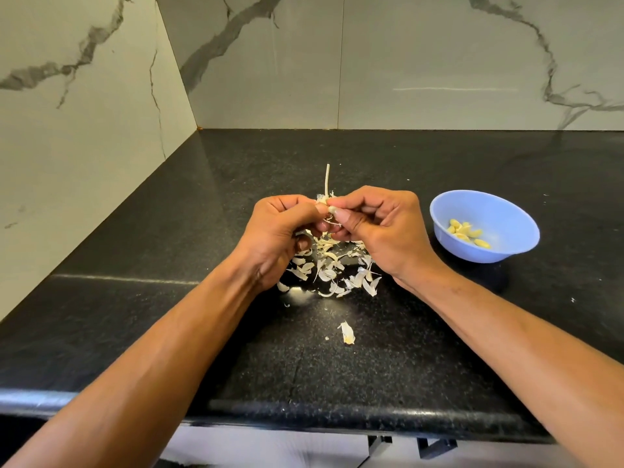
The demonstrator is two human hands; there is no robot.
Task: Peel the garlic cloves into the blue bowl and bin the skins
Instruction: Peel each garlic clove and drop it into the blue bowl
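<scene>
Garlic piece (325,201) with dry stalk (327,179) pointing up and away, held between the two hands above the counter. Left hand (280,231) curled round its near side; right hand (374,228) pinches it from the other side, thumb (344,216) pressed at the papery base. How much clove is left inside cannot be made out; mostly hidden by fingers.

Judgement: step in hand is stripping skin or prising a clove off the stalk. To do it well: steady the piece with the left, let the right thumbnail catch the skin edge at the root end and pull along the clove, not across, so the skin comes off in one strip. Work directly over the skin pile (329,268) lying beneath and just nearer than the hands, so scraps stay gathered for the bin.

One stray skin (347,332) lies nearer still, between the forearms. Blue bowl (484,228) sits just right of the right hand, several peeled cloves (467,233) in it; short carry for the next one. Black counter (135,298); bin not in view
</scene>
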